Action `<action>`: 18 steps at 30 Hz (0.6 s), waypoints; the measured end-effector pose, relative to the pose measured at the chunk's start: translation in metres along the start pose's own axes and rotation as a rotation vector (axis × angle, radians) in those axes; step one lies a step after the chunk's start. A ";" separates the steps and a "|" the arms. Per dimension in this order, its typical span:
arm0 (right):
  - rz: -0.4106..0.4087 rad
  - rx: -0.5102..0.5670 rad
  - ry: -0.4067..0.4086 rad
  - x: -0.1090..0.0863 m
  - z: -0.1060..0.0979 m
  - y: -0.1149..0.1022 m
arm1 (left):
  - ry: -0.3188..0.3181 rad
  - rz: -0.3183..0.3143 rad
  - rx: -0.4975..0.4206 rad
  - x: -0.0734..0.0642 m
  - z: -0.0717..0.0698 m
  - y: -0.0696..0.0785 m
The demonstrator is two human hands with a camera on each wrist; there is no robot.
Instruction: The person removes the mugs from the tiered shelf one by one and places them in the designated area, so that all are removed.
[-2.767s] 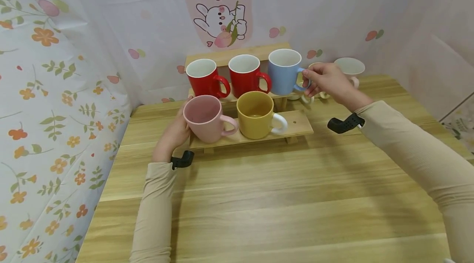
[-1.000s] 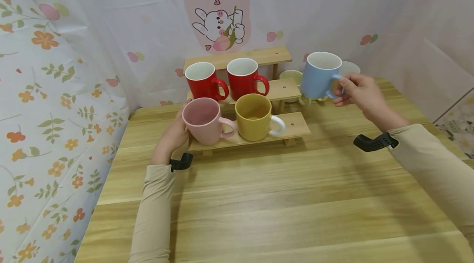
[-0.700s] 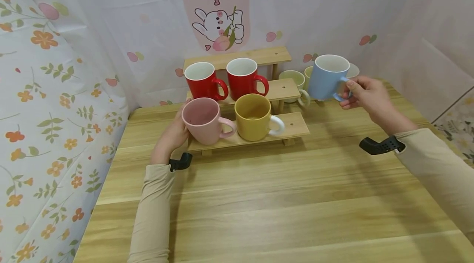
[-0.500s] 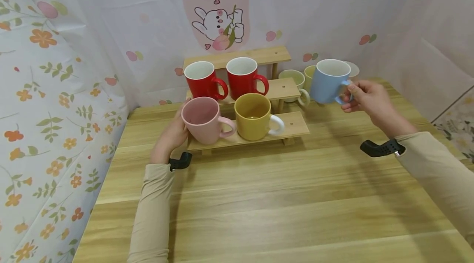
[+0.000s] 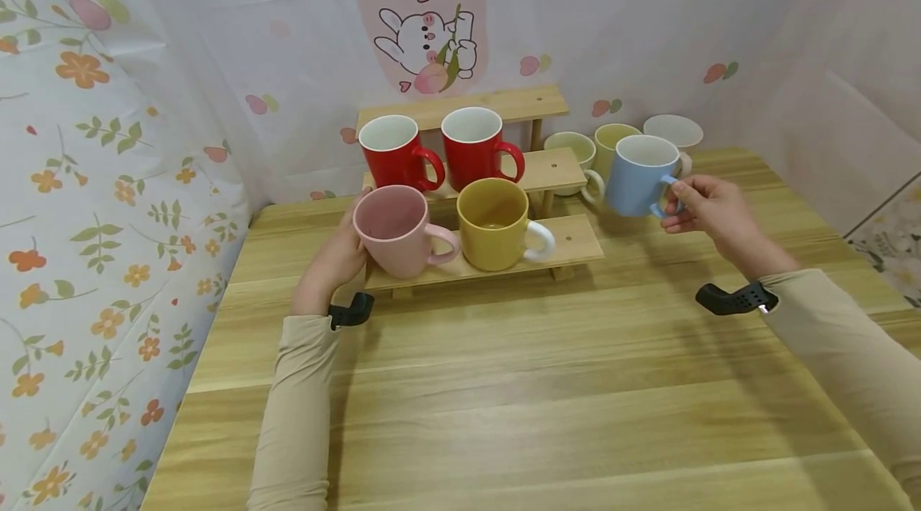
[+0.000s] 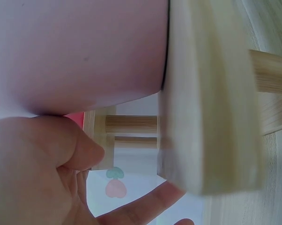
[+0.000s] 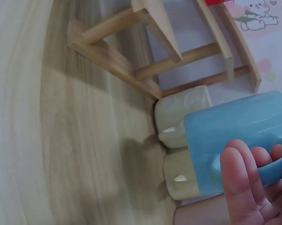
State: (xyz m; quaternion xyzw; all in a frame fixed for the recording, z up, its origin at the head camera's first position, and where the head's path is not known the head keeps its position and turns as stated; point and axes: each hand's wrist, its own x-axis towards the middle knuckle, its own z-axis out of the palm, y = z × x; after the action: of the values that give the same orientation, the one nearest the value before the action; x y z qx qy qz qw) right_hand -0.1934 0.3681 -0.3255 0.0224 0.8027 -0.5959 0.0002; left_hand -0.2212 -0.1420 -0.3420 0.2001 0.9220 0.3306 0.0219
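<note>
My right hand (image 5: 715, 211) pinches the handle of a light blue mug (image 5: 636, 183), white inside, held upright at the right of the wooden rack. In the right wrist view the blue mug (image 7: 239, 136) hangs clear of the tabletop, fingers at its handle. My left hand (image 5: 338, 259) is at the rack's left end, beside a pink mug (image 5: 392, 231) on the lowest shelf. In the left wrist view its thumb lies right at the pink mug (image 6: 85, 51), and one straight finger reaches the edge of the shelf board (image 6: 211, 117).
A mustard mug (image 5: 492, 227) with a white handle stands on the lowest shelf (image 5: 576, 239). Two red mugs (image 5: 392, 151) occupy the middle shelf (image 5: 554, 167). Behind the blue mug are a pale green mug (image 5: 572, 147), a yellow mug (image 5: 612, 135) and a whitish mug (image 5: 672, 127).
My right hand has taken the blue mug off the middle shelf, moved it right, then lowered it nearer the tabletop. The left hand has stayed by the pink mug.
</note>
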 end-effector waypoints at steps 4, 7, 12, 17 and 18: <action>0.000 0.012 0.001 0.002 0.002 0.003 | 0.000 0.002 0.001 0.001 0.000 0.001; 0.002 0.064 -0.007 0.004 0.003 0.006 | 0.004 0.004 0.006 0.000 -0.001 0.000; 0.015 0.169 -0.053 0.007 0.003 0.017 | 0.002 -0.004 0.010 0.000 0.000 0.000; 0.021 0.174 -0.065 0.007 0.008 0.025 | -0.002 -0.003 0.000 -0.001 0.000 0.000; 0.019 0.179 -0.064 0.007 0.009 0.026 | -0.002 -0.002 -0.004 -0.001 0.001 0.000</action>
State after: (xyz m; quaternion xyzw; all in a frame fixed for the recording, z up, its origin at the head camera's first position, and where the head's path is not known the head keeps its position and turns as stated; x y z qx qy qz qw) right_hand -0.1995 0.3673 -0.3536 0.0107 0.7456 -0.6656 0.0293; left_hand -0.2205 -0.1419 -0.3425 0.1996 0.9215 0.3323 0.0234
